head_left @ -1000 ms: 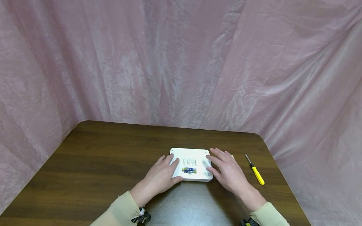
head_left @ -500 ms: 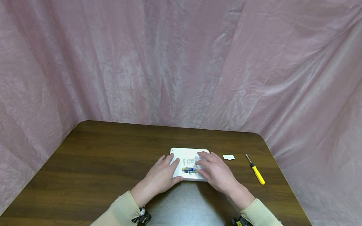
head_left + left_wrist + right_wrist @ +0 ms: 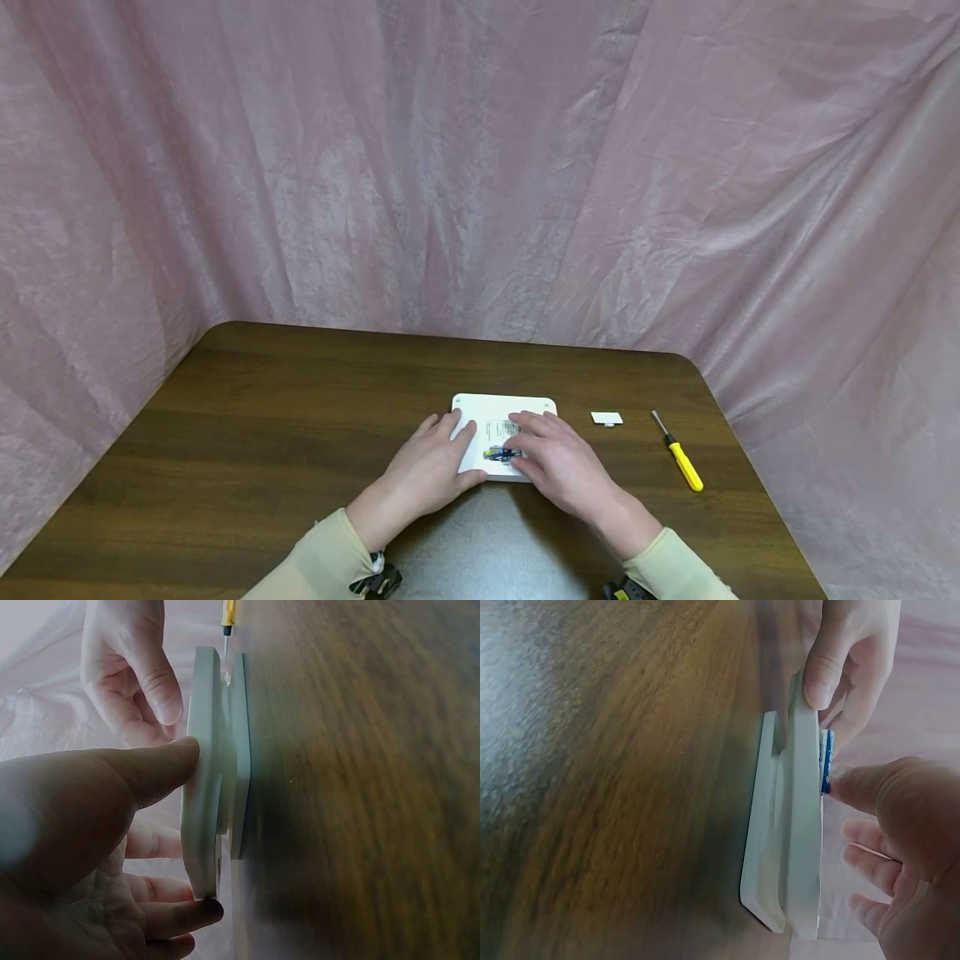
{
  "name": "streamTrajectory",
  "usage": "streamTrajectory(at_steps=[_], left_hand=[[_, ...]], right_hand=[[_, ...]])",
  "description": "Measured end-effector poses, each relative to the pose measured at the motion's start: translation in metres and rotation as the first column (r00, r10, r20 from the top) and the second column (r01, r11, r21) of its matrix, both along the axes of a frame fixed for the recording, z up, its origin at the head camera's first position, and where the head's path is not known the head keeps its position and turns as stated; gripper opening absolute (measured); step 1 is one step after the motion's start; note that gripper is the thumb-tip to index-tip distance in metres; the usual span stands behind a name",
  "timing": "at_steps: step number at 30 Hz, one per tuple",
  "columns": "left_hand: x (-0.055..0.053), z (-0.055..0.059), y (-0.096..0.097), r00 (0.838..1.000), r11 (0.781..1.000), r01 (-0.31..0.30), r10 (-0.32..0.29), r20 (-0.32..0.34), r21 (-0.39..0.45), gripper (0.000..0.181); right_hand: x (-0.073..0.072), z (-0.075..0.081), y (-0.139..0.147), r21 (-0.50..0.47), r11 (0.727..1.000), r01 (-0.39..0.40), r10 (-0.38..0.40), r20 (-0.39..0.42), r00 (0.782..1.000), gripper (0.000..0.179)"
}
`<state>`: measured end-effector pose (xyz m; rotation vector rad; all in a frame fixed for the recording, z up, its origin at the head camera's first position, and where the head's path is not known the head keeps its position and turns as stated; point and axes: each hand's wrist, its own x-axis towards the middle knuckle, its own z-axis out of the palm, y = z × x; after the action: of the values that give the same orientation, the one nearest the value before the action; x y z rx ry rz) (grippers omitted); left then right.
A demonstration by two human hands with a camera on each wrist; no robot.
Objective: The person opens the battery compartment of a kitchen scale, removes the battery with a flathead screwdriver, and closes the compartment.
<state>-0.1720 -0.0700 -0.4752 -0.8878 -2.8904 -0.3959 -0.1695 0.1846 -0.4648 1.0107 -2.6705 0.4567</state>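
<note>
A white kitchen scale (image 3: 480,408) lies on the table with its labelled underside up. My left hand (image 3: 427,467) grips it at the left, thumb along the near edge and fingers at the left side. In the left wrist view that thumb presses the rim of the scale (image 3: 201,787). Two small blue-and-yellow batteries (image 3: 498,454) lie on the underside. My right hand (image 3: 562,462) reaches over the right part of the scale, its thumb and index finger pinching one battery at its right end. The right wrist view shows the thumb against a blue battery (image 3: 827,761).
To the right of the scale lies a small white battery cover (image 3: 606,417) with a tab. Farther right is a screwdriver (image 3: 678,454) with a yellow handle. The brown wooden table (image 3: 300,400) ends at a pink curtain (image 3: 450,167) behind.
My right hand has moved left from the scale's right edge to the batteries, uncovering the battery cover. The batteries have shifted slightly and now lie closer together. My left hand stays put.
</note>
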Motion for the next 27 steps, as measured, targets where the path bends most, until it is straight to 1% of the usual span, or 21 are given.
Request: streamTrajectory(at_steps=[6,16,22,27], left_hand=[[0.001,0.002,0.0,1.0,1.0,0.009,-0.009,-0.02,0.003,0.074],[0.001,0.002,-0.001,1.0,1.0,0.007,-0.007,-0.019,0.006,0.074],[0.001,0.001,-0.001,1.0,1.0,0.01,-0.01,-0.025,0.002,0.073],[-0.002,0.0,0.0,1.0,1.0,0.004,-0.004,-0.016,-0.006,0.075]], right_hand=[[-0.001,0.001,-0.004,0.019,1.0,0.01,-0.01,-0.004,1.0,0.02],[-0.004,0.002,-0.01,0.01,1.0,0.023,-0.022,-0.025,0.999,0.015],[-0.004,0.001,-0.012,0.026,0.999,0.043,-0.042,-0.036,0.998,0.015],[-0.005,0.002,-0.011,0.031,0.998,0.048,-0.046,-0.064,0.997,0.013]])
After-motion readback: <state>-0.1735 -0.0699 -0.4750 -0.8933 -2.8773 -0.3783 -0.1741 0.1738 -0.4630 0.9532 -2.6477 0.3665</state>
